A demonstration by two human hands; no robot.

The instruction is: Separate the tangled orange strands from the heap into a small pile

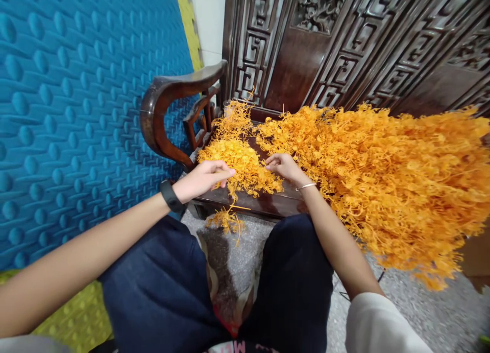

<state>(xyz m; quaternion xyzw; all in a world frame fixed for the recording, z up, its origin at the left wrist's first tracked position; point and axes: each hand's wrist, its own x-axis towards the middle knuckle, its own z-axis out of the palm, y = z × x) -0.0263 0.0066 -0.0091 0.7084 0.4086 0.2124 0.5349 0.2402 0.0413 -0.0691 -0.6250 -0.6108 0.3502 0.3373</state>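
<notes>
My left hand (210, 178) is closed in a pinch over the front left of a small heap of curly orange strands (239, 156). A tangled orange strand (226, 221) hangs just below its fingertips, past the seat's front edge, seemingly held by them. On the heap's right side, my right hand (285, 167) has its fingers curled together, tips pointing left. Whatever may sit between those tips is too small to make out. Both hands are above the dark wooden seat (281, 204), a short gap apart.
A far larger mass of orange curls (394, 179) covers the bench to the right. The curved wooden armrest (155, 108) rises at left, beside a blue foam mat (76, 113). Behind stands the carved backrest (298, 67). Between my knees, a bag with a red bottom (229, 320) shows above speckled floor.
</notes>
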